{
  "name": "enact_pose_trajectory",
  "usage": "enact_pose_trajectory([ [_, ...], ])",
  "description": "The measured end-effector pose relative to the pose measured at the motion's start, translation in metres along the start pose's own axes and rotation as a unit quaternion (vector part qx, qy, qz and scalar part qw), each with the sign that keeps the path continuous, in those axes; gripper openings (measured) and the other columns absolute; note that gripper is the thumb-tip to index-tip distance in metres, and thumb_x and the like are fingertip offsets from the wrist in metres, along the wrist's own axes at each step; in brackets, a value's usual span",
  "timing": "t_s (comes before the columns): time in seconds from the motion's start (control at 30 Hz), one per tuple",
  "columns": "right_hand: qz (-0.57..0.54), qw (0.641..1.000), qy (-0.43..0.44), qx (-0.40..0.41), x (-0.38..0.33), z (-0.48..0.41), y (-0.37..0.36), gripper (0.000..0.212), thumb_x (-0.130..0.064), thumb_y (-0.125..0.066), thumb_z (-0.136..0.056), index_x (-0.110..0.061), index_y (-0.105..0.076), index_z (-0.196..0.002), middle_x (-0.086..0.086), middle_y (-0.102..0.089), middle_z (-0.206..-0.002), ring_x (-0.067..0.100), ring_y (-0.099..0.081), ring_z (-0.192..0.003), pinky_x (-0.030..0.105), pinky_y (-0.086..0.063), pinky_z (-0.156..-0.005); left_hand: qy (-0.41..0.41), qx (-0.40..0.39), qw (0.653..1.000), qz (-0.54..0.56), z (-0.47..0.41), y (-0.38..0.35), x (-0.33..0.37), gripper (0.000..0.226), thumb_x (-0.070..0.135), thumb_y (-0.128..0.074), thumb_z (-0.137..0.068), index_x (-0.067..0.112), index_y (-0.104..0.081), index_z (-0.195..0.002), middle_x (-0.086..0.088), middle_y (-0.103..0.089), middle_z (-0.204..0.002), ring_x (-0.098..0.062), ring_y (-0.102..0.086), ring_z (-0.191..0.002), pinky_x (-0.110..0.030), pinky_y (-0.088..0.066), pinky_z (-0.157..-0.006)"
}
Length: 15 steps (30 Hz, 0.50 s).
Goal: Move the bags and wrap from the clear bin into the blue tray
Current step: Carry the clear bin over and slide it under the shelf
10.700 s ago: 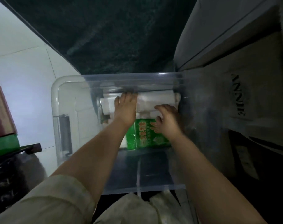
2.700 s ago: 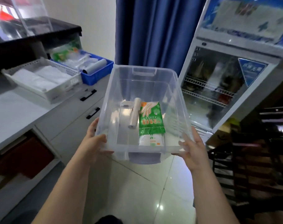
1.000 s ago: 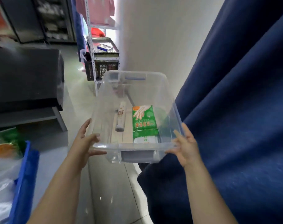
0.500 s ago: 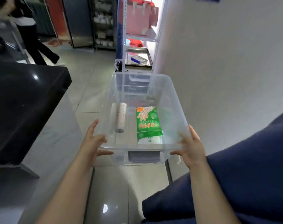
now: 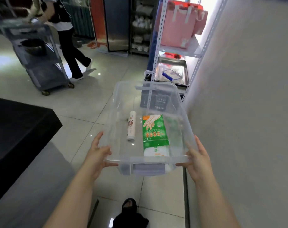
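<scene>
Clear plastic makes up the bin (image 5: 181,116), carried above a tiled floor (image 5: 84,102), with the left hand (image 5: 97,155) closed on its near left corner, thumb over the rim. Inside it a white roll of wrap (image 5: 131,126) lies left of a green-and-white bag (image 5: 154,134), the two apart. At the near right corner the right hand (image 5: 198,160) grips the rim likewise, beside a pale wall (image 5: 247,96).

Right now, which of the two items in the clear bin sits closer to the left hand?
The white roll. It lies on the left of the clear bin, toward the left hand; the green packet lies right of it.
</scene>
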State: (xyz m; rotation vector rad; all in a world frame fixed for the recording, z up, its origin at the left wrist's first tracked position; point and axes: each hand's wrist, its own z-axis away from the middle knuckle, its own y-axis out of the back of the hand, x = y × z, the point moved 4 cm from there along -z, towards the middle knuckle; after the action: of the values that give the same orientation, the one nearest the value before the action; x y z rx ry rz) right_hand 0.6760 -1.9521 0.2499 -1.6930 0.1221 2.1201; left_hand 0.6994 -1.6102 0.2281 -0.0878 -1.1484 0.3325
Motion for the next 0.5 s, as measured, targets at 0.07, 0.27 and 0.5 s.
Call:
enact_pose_trajectory([
  [0.07, -0.005, 1.0, -0.007, 0.006, -0.008, -0.055, -0.027, 0.053, 0.004, -0.046, -0.088, -0.023, -0.05, -0.133, 0.0, -0.051, -0.084, 0.027, -0.049, -0.066, 0.04, -0.05, -0.05, 0.003, -0.001, 1.0, 0.001, -0.056, -0.009, 0.021, 0.076, -0.009, -0.05, -0.08, 0.052, -0.045, -0.125, -0.013, -0.052, -0.12, -0.029, -0.059, -0.089, -0.061, -0.055, -0.063],
  [0.27, -0.026, 1.0, -0.007, -0.013, -0.051, -0.198, -0.117, 0.053, 0.004, -0.045, -0.088, -0.024, -0.049, -0.134, 0.005, -0.058, -0.097, 0.023, -0.052, -0.066, 0.037, -0.049, -0.048, 0.01, 0.022, 1.0, 0.004, -0.213, -0.033, 0.11, 0.073, -0.006, -0.049, -0.079, 0.056, -0.051, -0.117, -0.017, -0.048, -0.132, -0.028, -0.054, -0.092, -0.059, -0.056, -0.06],
  [0.5, -0.049, 0.997, -0.027, -0.058, -0.075, -0.36, -0.21, 0.056, -0.017, -0.064, -0.089, -0.035, -0.044, -0.137, 0.006, -0.065, -0.111, 0.034, -0.062, -0.091, 0.045, -0.055, -0.054, 0.01, 0.058, 0.998, 0.033, -0.361, -0.043, 0.181, 0.079, -0.009, -0.05, -0.08, 0.053, -0.043, -0.128, -0.012, -0.051, -0.137, -0.029, -0.055, -0.093, -0.068, -0.052, -0.07],
])
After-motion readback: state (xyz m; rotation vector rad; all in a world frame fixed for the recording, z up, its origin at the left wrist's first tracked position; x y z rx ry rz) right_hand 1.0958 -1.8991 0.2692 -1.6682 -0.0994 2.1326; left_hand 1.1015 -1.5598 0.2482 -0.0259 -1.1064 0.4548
